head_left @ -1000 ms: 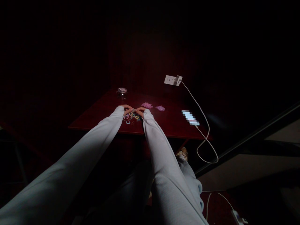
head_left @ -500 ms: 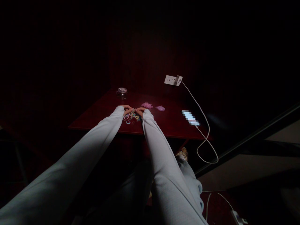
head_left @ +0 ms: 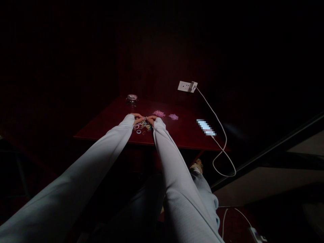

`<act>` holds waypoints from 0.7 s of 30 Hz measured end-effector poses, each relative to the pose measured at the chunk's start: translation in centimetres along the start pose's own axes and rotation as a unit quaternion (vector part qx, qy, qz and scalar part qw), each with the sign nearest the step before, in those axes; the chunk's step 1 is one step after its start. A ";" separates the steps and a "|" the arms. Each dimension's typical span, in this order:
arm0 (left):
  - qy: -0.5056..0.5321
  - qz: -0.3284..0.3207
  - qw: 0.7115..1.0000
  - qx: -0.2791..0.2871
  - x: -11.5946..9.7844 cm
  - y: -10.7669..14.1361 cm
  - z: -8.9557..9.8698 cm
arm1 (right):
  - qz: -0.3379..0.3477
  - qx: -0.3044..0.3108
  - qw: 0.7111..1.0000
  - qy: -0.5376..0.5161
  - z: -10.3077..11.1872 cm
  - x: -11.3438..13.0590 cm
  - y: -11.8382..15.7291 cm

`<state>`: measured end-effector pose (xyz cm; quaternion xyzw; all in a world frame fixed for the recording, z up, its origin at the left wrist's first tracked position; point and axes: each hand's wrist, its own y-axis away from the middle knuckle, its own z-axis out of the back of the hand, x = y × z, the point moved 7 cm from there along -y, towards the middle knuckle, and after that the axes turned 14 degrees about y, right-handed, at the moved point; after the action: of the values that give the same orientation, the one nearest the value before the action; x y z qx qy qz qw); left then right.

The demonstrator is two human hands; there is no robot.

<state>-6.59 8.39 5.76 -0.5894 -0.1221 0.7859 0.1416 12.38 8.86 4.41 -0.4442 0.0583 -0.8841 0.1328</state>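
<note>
My left hand [head_left: 138,118] and my right hand [head_left: 151,120] meet fingertip to fingertip over a mixed pile of coloured hair ties [head_left: 143,126]. Both look pinched closed; what lies between the fingers is too small and dark to make out. Several loops in pink, yellow, blue and green show under the hands. A pale blue hair tie [head_left: 138,132] lies apart at the near side of the pile. Beyond my right hand sits a heap of small pink bands [head_left: 159,113], with a smaller lilac heap [head_left: 173,117] to its right.
A clear lidded jar [head_left: 132,100] stands at the back left of the dark red table [head_left: 101,128]. To the right lies a phone [head_left: 206,127], its white cable [head_left: 220,123] running to a wall socket [head_left: 186,86] and hanging past the table edge. The surroundings are very dark.
The fingers have shifted very slightly where they meet. The heaps, jar and phone stay where they were.
</note>
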 end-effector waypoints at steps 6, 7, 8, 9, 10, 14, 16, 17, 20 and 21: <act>-0.006 0.000 1.000 0.012 0.7 -0.3 -0.1 | -0.022 0.004 1.000 0.009 0.8 1.0 0.9; -0.006 0.000 1.000 0.012 0.8 -0.4 -0.1 | -0.023 0.007 1.000 0.010 0.9 1.1 1.1; -0.005 0.001 1.000 0.012 0.9 -0.4 -0.1 | -0.026 0.007 1.000 0.012 0.9 1.2 1.2; -0.005 0.001 1.000 0.012 1.0 -0.5 -0.1 | -0.030 0.007 0.999 0.012 1.0 1.3 1.3; -0.003 0.001 1.000 0.012 1.1 -0.5 -0.1 | -0.031 0.007 0.999 0.010 1.0 1.4 1.3; 0.006 0.002 1.000 0.014 1.0 -0.5 0.0 | -0.035 0.005 0.999 0.005 0.9 1.6 1.4; 0.009 0.000 1.000 0.012 0.9 -0.3 0.1 | -0.037 0.005 0.999 0.002 0.9 1.6 1.4; 0.010 -0.001 1.000 0.010 0.8 -0.2 0.1 | -0.039 0.003 0.999 0.001 0.9 1.6 1.4; 0.010 -0.002 1.000 0.000 0.7 -0.1 0.1 | -0.050 -0.005 0.999 0.005 1.1 1.7 1.4; 0.010 -0.002 1.000 -0.005 0.7 0.0 0.0 | -0.055 -0.010 0.998 0.010 1.2 1.6 1.4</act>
<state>-6.82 8.70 5.15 -0.5974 -0.1257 0.7794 0.1412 12.68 7.03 6.03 -0.4388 0.0433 -0.8941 0.0787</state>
